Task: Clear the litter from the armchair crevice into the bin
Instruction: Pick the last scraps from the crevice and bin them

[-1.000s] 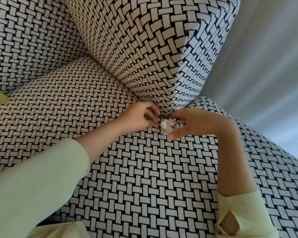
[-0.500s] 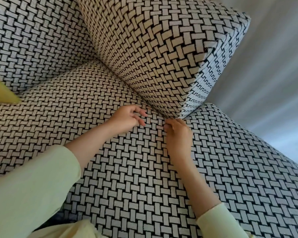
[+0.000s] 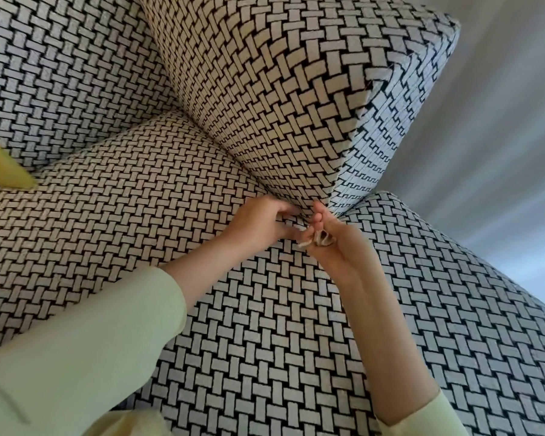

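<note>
Looking from the left edge, a yellow thing [image 3: 4, 171] poked into view on the seat cushion [image 3: 123, 199], and I couldn't tell what it was, so I'd have left it alone. Next came the pale green sleeve [image 3: 76, 357] and the left hand [image 3: 261, 221], its fingers curled with the tips against the fabric right at the seam. Whether it pinched anything or just pressed the cushion down, I honestly couldn't tell.

Above it sat the armchair's padded arm [image 3: 280, 89], and where that met the seat was the crevice [image 3: 307, 212]. Just beside it was the litter [image 3: 313, 242], a pale crumpled scrap, out of the gap and wrapped in the curled fingers of the right hand [image 3: 337, 247], which was clamped on it, touching the left thumb or very nearly. Off to the right there was only a grey wall [image 3: 485, 136]. The bin wasn't in view at all.

My take on doing that step well:
- keep the left hand pushing the cushion away from the arm so the gap stays open
- bunch the scrap fully into the right palm before lifting, since crumpled paper sheds bits
- lift straight up, not along the seam, or it could snag and drop back in
- peek into the crevice again before heading for the bin
</note>
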Motion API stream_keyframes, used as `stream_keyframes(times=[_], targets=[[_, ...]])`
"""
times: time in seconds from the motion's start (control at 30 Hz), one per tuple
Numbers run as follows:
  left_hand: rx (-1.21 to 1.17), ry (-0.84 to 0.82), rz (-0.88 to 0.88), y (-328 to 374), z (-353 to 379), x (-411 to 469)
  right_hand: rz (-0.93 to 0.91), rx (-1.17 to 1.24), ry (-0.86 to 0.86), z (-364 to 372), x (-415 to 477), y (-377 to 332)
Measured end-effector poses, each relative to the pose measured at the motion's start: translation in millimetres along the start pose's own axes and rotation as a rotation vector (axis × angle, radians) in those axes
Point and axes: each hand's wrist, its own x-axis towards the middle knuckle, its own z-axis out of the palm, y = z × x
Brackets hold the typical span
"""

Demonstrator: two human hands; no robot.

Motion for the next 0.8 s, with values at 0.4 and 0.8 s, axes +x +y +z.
stream_keyframes(times=[0.4,0.8], targets=[[-0.201,0.199,0.043,3.0,25.0,-4.0,-0.460,-1.038,0.202,-5.5,-8.0,-23.4],[-0.462,0.051,-0.067,-8.7,6.6,-9.7,-0.420,-2.096,-0.059,-15.5,-6.7,-16.3]])
